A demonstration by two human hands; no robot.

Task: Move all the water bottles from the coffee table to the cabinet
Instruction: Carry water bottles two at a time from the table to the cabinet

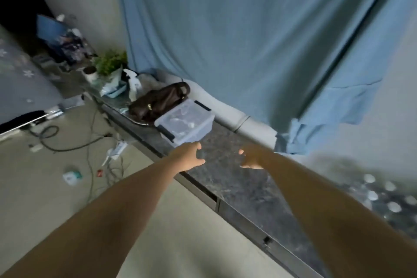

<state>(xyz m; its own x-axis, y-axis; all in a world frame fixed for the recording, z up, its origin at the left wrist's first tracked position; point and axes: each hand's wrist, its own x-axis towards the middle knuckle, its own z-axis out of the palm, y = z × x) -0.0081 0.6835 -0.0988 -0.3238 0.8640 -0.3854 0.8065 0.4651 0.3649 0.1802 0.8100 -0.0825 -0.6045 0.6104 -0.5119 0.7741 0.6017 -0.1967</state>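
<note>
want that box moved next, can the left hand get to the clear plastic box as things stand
Probably yes: the left hand hovers empty just short of the clear plastic box, and nothing lies between them.

You find no text, label, brand, number or sign that can be read anywhere in this view. The small white-and-green packet (71,177) on the floor carries print, but it is too blurred to make out. The same goes for the small red scrap (99,173) just beside the cables. The grey cloth (20,79) at your far left shows white snowflake shapes only, no letters. The clear storage box (186,122) bears no legible marking.
</note>
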